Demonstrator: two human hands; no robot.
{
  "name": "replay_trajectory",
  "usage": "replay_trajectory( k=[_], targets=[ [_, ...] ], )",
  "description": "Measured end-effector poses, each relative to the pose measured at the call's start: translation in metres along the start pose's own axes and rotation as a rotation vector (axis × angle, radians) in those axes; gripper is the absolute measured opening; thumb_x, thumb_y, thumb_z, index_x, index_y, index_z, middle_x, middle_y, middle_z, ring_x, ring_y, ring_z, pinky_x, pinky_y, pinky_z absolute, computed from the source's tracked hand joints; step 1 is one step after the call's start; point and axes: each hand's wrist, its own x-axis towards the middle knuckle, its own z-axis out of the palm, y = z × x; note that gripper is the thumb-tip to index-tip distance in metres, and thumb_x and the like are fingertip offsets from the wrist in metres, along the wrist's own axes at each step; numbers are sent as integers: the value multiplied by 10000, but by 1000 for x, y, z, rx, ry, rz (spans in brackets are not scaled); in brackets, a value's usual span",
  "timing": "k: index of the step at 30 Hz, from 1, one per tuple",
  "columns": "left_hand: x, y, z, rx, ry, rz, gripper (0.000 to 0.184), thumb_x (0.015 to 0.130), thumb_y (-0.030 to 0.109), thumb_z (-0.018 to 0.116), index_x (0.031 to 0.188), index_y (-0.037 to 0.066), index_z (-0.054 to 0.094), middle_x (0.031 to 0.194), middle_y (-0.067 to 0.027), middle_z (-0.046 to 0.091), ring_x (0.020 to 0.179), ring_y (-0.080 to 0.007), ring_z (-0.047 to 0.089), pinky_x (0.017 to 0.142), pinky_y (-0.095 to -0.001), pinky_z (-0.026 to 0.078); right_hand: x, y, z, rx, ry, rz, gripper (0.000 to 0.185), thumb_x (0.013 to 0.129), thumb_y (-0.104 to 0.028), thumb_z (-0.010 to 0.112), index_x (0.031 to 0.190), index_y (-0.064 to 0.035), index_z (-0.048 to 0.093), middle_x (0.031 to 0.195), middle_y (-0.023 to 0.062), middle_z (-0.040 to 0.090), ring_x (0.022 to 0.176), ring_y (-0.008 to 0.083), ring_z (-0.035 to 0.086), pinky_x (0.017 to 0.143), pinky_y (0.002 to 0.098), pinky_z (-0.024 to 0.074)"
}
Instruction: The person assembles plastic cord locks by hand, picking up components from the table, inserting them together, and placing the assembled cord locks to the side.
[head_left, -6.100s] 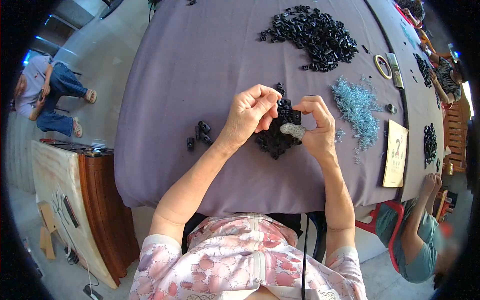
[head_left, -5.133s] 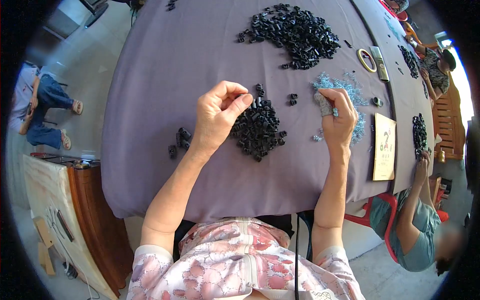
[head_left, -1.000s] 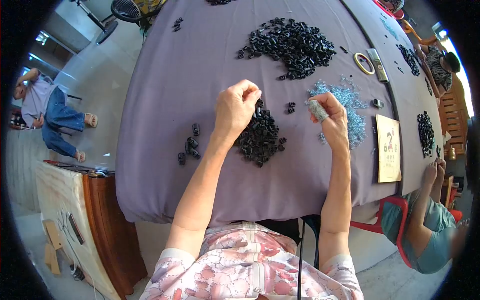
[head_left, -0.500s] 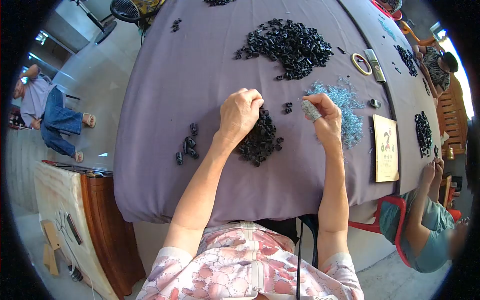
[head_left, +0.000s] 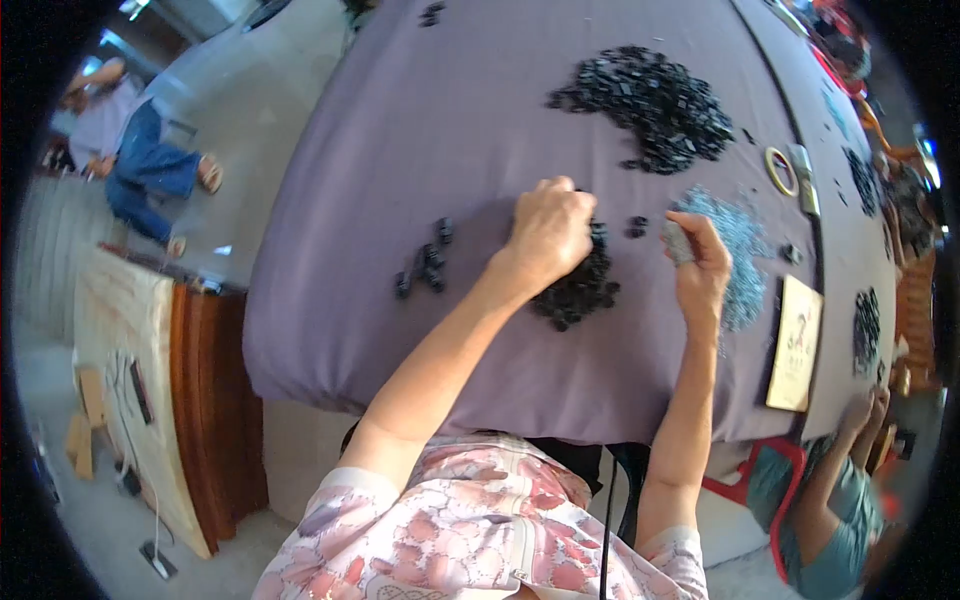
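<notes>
My left hand (head_left: 553,232) is closed in a pinch above a small pile of black plastic parts (head_left: 575,297). A bit of something dark shows at its fingertips, too small to name. My right hand (head_left: 703,262) is also closed, thumb and fingers together, with a grey wrap (head_left: 678,243) around one finger. What it pinches, if anything, cannot be made out. It is at the left edge of a heap of tiny bluish, shiny pieces that look like springs (head_left: 738,265). Between the hands lie a few loose black parts (head_left: 636,227).
A larger black heap (head_left: 655,105) lies farther back; several black cylinders (head_left: 428,262) lie left. Toward the right are a tape roll (head_left: 781,172), a booklet (head_left: 795,345) and a co-worker's hands (head_left: 868,415). A person (head_left: 140,150) sits far left beside a wooden cabinet (head_left: 215,400).
The view has turned, so the table and both hands appear farther right in the frame. Both hands stay closed, in nearly the same places over the table.
</notes>
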Motion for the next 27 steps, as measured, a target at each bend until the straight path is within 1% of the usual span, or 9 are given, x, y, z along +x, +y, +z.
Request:
replay_trajectory(
  k=[3,6,9,12,13,17,23,26,27],
  targets=[
    [-1,-1,3,-116,62,16,95,701,49,678,790,31,652,873,-171,562,881,-324,552,806,-401,451,-1,-2,6,-13,-16,-23,219,787,115,513,943,-5,609,783,1,573,754,65,530,700,198,433],
    [1,-1,2,-156,174,31,76,747,29,638,812,16,602,861,-161,564,853,-304,563,777,-396,462,0,-3,9,-30,-33,-21,216,798,103,508,951,-11,610,781,1,579,744,66,535,686,201,439],
    [7,2,0,-408,317,80,88,785,15,608,857,7,558,817,-132,588,767,-235,596,708,-353,485,-2,-5,10,-40,-33,-11,227,803,96,498,962,-19,611,788,7,597,733,68,549,667,209,451],
    [9,10,2,-816,143,-18,71,820,5,579,870,3,528,760,-88,606,672,-144,593,621,-291,484,-2,-9,12,-19,-11,-14,240,800,94,490,971,-24,612,799,17,614,724,72,562,653,217,460],
    [8,13,5,-888,137,-24,60,833,-14,570,868,2,524,741,-43,612,658,-82,570,593,-241,469,-3,-10,13,-18,-4,-21,245,799,94,488,973,-24,611,803,20,618,722,74,565,653,219,461],
    [5,18,17,-916,118,-16,113,810,-60,580,895,7,550,757,-8,604,673,-51,552,593,-215,464,-3,-13,15,19,30,-48,254,793,97,485,978,-25,611,790,18,618,698,79,563,648,221,462],
    [4,21,22,-974,90,-43,148,831,-36,590,970,15,595,785,-4,614,694,-52,560,622,-202,471,-4,-15,16,-37,12,-103,273,757,110,492,969,-16,608,780,45,606,696,110,563,637,233,457],
    [6,22,14,-1327,-20,-160,206,847,-9,589,1049,24,609,815,-15,629,717,-66,587,627,-209,481,-2,-15,14,-81,25,-147,254,740,118,517,938,-8,611,779,54,593,707,127,568,648,240,456],
    [6,20,14,-1337,-47,-192,267,858,20,587,1124,32,591,860,-42,650,749,-104,625,638,-227,506,-2,-17,13,-86,32,-187,245,734,116,532,928,-9,613,788,57,589,714,133,569,651,242,456]
  ],
)
